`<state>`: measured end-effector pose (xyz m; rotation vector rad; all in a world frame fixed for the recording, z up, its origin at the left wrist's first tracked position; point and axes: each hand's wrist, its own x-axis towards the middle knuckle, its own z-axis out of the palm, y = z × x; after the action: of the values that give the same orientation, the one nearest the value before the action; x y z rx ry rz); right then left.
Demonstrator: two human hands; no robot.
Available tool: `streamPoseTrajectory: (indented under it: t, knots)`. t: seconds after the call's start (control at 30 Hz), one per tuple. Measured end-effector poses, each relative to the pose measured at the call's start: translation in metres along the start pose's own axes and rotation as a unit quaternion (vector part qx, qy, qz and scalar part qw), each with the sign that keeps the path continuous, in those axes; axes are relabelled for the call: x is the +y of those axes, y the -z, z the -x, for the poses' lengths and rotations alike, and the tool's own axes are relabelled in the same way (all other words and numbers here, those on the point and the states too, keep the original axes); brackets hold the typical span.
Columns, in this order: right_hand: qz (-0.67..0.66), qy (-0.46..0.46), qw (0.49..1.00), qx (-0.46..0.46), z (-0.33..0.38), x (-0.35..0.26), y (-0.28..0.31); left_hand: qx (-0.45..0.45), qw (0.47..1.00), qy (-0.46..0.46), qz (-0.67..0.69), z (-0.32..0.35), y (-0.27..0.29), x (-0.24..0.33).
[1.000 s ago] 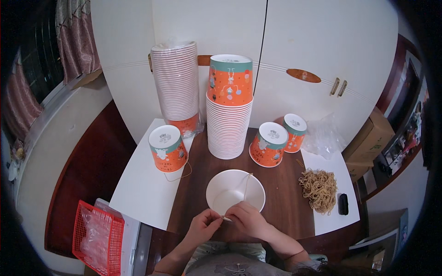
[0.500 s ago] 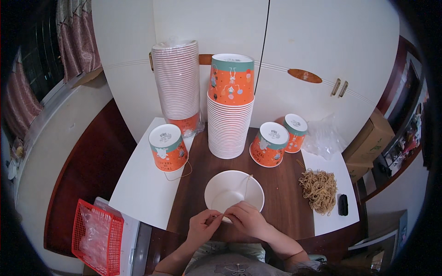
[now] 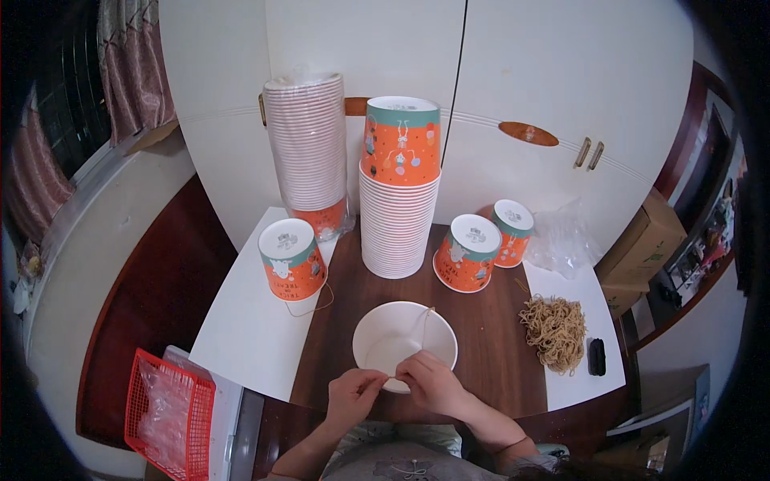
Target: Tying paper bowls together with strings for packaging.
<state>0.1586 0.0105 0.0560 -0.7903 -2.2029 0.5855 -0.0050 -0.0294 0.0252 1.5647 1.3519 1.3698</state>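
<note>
A white-lined paper bucket [image 3: 383,330] stands mouth up on the brown table before me. From its far right rim a thin tan cord [image 3: 426,323] hangs down inside toward my right hand. At the near rim my left hand [image 3: 350,396] and my right hand [image 3: 434,386] pinch close together, fingertips closed on what looks like the cord's end at the bucket's edge. The knot or hole there is too small to make out. To the right lies a tangled heap of tan cords [image 3: 555,335]; a small black object [image 3: 596,357] is beside it.
Upside-down orange buckets stand at left [image 3: 293,268] and right [image 3: 465,268], the left one with a cord loop. Behind rise a tall bucket stack [image 3: 395,224] and a plastic-wrapped stack [image 3: 305,152]. A clear bag [image 3: 565,240] lies back right; a red basket [image 3: 200,417] sits lower left.
The bucket has shifted very slightly left and toward me in the picture. My two hands stay pinched at its near rim, with the fingertips a little farther apart.
</note>
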Motion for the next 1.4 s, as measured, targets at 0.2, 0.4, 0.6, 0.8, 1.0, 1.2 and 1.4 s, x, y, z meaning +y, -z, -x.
streamPoseTrajectory:
  t: [0.2, 0.4, 0.6, 0.8, 1.0, 1.2, 1.4]
  knots:
    - [-0.011, 0.027, 0.999, -0.04, -0.015, -0.005, 0.009, 0.062, 0.977, -0.142, -0.146, -0.011, 0.009, 0.017]
    - [-0.063, -0.017, 0.995, -0.071, -0.025, -0.007, 0.01, 0.012, 0.963, -0.206, -0.172, -0.021, 0.017, 0.017]
    - [-0.227, -0.098, 0.968, -0.045, -0.032, 0.008, 0.011, -0.07, 0.979, -0.164, -0.1, -0.03, 0.023, 0.005]
    - [-0.372, -0.095, 0.923, -0.015, -0.046, 0.01, 0.025, -0.129, 0.983, -0.114, -0.057, -0.028, 0.028, -0.006]
    - [-0.389, -0.061, 0.919, 0.019, -0.044, 0.004, 0.036, -0.203, 0.96, -0.144, -0.128, -0.035, 0.025, -0.015]
    - [-0.205, -0.002, 0.979, 0.003, -0.045, -0.017, 0.054, -0.199, 0.941, -0.178, -0.209, -0.035, 0.024, -0.008]
    - [-0.059, 0.082, 0.992, -0.077, -0.056, -0.028, 0.05, -0.071, 0.989, 0.081, -0.103, -0.046, 0.022, -0.009]
